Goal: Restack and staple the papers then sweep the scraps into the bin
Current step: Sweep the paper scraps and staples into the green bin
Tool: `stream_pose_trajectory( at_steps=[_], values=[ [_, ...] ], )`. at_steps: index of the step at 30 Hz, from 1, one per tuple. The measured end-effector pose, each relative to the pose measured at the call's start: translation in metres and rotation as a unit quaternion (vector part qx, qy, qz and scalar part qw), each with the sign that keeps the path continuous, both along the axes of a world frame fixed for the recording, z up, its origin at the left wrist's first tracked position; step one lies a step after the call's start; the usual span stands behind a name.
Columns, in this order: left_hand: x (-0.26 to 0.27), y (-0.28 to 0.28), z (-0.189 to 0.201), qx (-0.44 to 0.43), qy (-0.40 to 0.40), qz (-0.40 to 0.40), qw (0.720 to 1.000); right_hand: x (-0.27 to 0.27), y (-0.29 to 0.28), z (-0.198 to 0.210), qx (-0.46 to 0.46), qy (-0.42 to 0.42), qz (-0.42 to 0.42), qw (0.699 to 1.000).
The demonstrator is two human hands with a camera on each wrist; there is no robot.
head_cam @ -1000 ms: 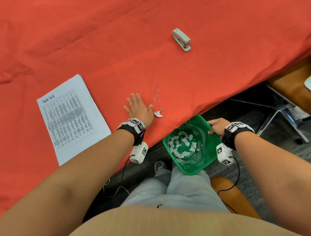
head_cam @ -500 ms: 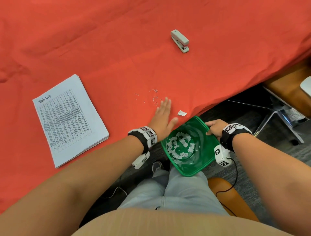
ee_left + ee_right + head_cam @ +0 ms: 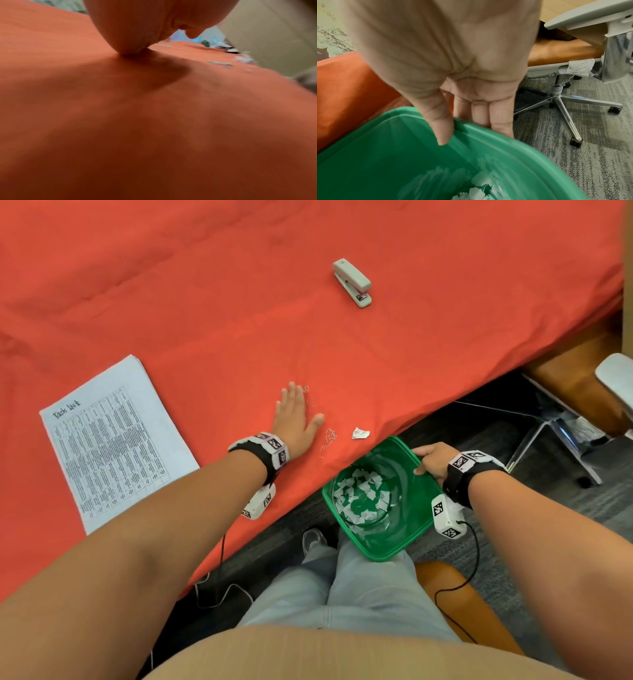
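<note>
My left hand [image 3: 296, 419] lies flat on the red tablecloth [image 3: 205, 302], fingers straight, just left of loose staples [image 3: 329, 436] and one white paper scrap [image 3: 359, 433] near the table's front edge. In the left wrist view the palm [image 3: 137, 27] presses the cloth, with the scrap [image 3: 243, 59] blurred at the right. My right hand [image 3: 430, 460] grips the rim of the green bin [image 3: 404, 542], held below the table edge; thumb [image 3: 440, 121] inside, fingers outside. White scraps [image 3: 359, 496] lie in the bin. The stapled paper stack [image 3: 113, 440] rests at the left.
A grey stapler [image 3: 352, 282] sits far back on the table. An office chair with a chrome base [image 3: 559, 97] stands on the carpet to the right. My legs [image 3: 342, 594] are under the bin, and cables hang off the table edge.
My left hand has drawn back left and up the table from the edge, away from the bin. The scrap and staples lie nearer the edge than a second ago. The right hand holds the bin throughout.
</note>
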State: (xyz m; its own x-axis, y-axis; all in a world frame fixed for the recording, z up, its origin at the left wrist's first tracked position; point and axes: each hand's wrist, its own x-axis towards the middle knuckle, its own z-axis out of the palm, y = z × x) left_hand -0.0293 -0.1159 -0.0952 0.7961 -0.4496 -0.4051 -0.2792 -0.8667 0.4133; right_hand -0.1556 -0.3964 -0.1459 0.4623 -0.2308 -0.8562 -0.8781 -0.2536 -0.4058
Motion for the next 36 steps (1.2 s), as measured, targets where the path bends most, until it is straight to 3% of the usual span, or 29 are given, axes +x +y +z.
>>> stream_pose_trajectory(
  at_steps=[9, 11, 18, 23, 30, 33, 36],
  values=[
    [-0.049, -0.013, 0.017, -0.008, 0.079, -0.187, 0.979, 0.004, -0.006, 0.001, -0.001, -0.006, -0.007, 1.000],
    [-0.039, -0.013, 0.021, -0.019, 0.053, -0.176, 0.983, 0.006, -0.006, 0.001, 0.001, -0.007, -0.002, 1.000],
    [0.035, -0.031, 0.016, -0.023, 0.027, -0.019, 0.999, 0.007, -0.008, 0.005, 0.000, -0.001, 0.011, 1.000],
    [0.034, -0.037, 0.017, 0.012, 0.062, -0.056, 0.996, 0.007, -0.009, 0.004, 0.001, 0.001, 0.020, 1.000],
    [-0.049, -0.018, 0.032, 0.028, 0.114, -0.180, 0.977, 0.007, -0.011, -0.003, 0.005, 0.000, 0.006, 1.000],
    [-0.046, -0.020, 0.037, -0.004, 0.096, -0.152, 0.984, 0.008, -0.011, -0.004, 0.003, 0.002, 0.012, 1.000],
    [-0.021, -0.023, 0.037, -0.010, 0.057, -0.061, 0.996, 0.009, -0.010, -0.005, 0.004, 0.002, 0.013, 1.000]
  ],
)
